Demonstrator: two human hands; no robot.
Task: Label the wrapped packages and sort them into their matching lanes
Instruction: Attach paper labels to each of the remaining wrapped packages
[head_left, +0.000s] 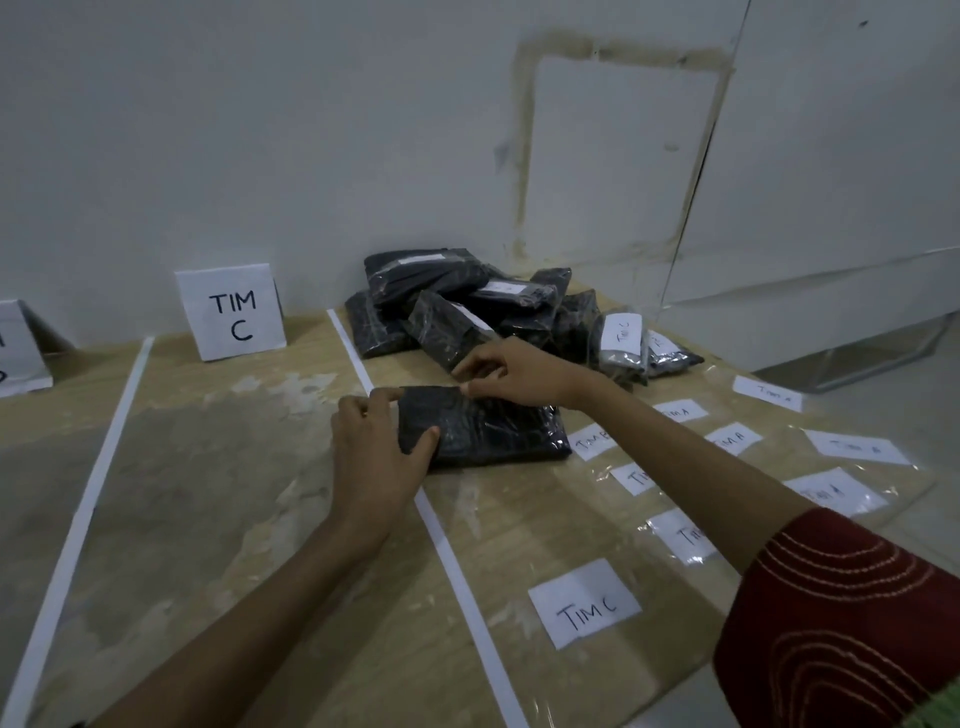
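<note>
A dark package wrapped in clear film (488, 428) lies flat on the wooden table, across the white lane strip (447, 540). My left hand (376, 447) grips its left end, thumb on top. My right hand (511, 371) pinches at the package's far top edge with fingertips and thumb; whether a label is between them I cannot tell. Behind lies a heap of several wrapped dark packages (467, 306), some carrying white labels, one reading TIM C (622, 335). A standing sign reading TIM C (232, 314) marks the lane left of the strip.
Several loose paper labels lie on a clear sheet at the right: a large TIM C label (584, 603) nearest me, TIM A labels (860, 448) farther right. A second white strip (88, 493) and part of another sign (21, 348) stand left. A white wall is behind.
</note>
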